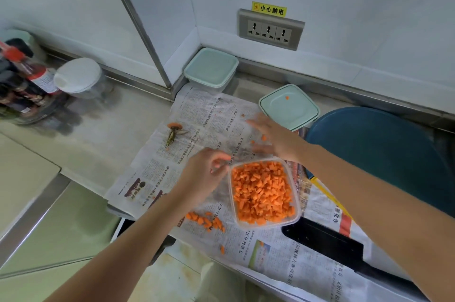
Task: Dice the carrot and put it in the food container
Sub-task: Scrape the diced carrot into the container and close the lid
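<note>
Nearby, lidded tub (211, 69), knife (327, 240), stray carrot dice (205, 221)

I see a clear, square, round-cornered container (296, 203), lid off, upright on newspaper (197, 114) and nearly full of small orange carrot dice (261, 191). A small heap of loose dice (205, 220) lies just left of it.

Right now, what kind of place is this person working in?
Probably a kitchen counter; home or canteen, I cannot tell. A clear food container full of diced carrot sits on newspaper, sauce bottles stand at the left, and a triple wall socket is behind.
</note>
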{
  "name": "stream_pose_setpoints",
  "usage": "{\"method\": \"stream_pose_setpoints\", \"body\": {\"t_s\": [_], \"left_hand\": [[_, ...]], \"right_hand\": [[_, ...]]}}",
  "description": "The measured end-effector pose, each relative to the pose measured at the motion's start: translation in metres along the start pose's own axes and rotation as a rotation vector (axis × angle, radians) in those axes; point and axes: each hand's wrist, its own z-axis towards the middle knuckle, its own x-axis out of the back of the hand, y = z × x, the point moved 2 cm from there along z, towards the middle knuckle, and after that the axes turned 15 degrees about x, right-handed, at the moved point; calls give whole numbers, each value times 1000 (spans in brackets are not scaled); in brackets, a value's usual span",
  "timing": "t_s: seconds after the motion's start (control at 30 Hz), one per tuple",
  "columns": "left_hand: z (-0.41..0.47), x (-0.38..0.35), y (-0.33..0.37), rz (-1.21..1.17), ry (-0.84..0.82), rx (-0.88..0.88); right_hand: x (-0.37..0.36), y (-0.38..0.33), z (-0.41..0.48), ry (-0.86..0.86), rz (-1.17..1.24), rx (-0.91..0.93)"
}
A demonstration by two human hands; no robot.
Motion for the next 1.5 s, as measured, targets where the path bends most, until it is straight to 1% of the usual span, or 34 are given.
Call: {"method": "stream_pose_setpoints", "body": {"t_s": [0.07, 0.1, 0.13, 0.2, 0.27, 0.33, 0.47, 0.53, 0.63, 0.7, 0.77, 0.87, 0.9, 0.97, 1.03, 1.07, 1.13, 1.2, 1.27, 1.33, 1.43, 1.5], "left_hand": [[-4, 4, -16, 63, 28, 104], [-7, 4, -26, 106, 11, 140], [-13, 4, -36, 154, -8, 161], [-26, 2, -53, 267, -16, 132], [-39, -3, -69, 363, 45, 90], [-50, -16, -81, 386, 108, 84], [-63, -54, -90, 405, 151, 55], [-64, -65, -90, 361, 187, 34], [-65, -72, -89, 250, 258, -53], [-64, -75, -90, 200, 269, -119], [-60, -75, -90, 169, 255, -196], [-47, -69, -87, 193, 260, -329], [-43, -66, -84, 223, 280, -378], [-37, -62, -79, 271, 316, -458], [-33, -61, -78, 300, 348, -512], [-32, -61, -77, 310, 350, -522], [-30, -61, -75, 320, 335, -521], [-27, -60, -74, 323, 289, -513], [-22, -61, -75, 289, 234, -477], [-17, -59, -77, 188, 221, -389], [-18, -45, -59, -39, 272, -306], [-23, -33, -25, -196, 306, -322]], "right_hand": [[-10, 10, 5, -102, -148, 85], [-12, 11, 4, -119, -198, 111], [-15, 9, 2, -100, -211, 135], [-14, 5, -5, 42, -183, 225], [-14, 4, -17, 154, -226, 329], [-15, 8, -30, 214, -236, 359], [-1, 2, -29, 264, -104, 303], [5, -2, -27, 265, -34, 232], [12, -5, -34, 367, 63, 87], [12, -9, -44, 379, 98, 33], [15, -18, -53, 402, 112, 11], [25, -42, -67, 538, 209, -39], [26, -53, -72, 550, 262, -26], [24, -73, -83, 493, 329, 40], [16, -85, -94, 410, 277, 82], [12, -88, -99, 405, 180, 98], [4, -90, -107, 460, 0, 109], [-5, -93, -116, 537, -31, 130], [-12, -93, -123, 586, -42, 163], [-14, -90, -132, 612, -30, 143], [-12, -91, -147, 645, 7, 89], [-14, -98, -157, 679, -4, 82]]}}
